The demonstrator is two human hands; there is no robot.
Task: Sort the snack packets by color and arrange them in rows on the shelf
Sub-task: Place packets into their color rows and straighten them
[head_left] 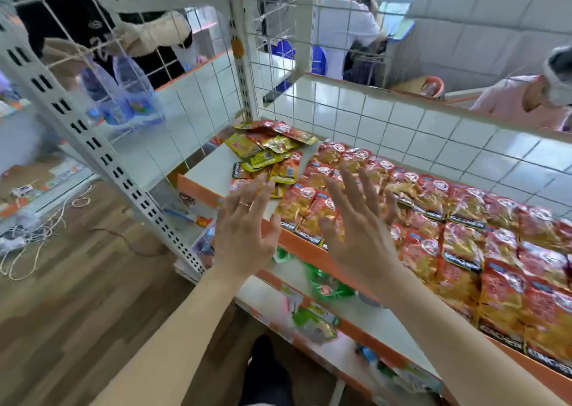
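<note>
left hand (244,229): fingers spread flat, holding nothing, poised over the shelf (213,173) front edge; a ring (245,204) on 1 finger. right hand (356,217): fingers spread, empty, above the red packets (464,229). those glossy, crinkled foil pouches lie in overlapping rows across the white shelf. a loose heap of yellow packets (263,150) sits at its far left corner by the wire grid (340,102).

My right hand (356,238) is covering several red packets (464,217) in the front rows, and I am not seeing whether it is touching them. The rows are running off the frame at 3 o'clock. My left hand (244,235) is hiding the 6 o'clock edge of the loose pile (269,148). The green packs (328,285) below are blurring beyond reading.
</note>
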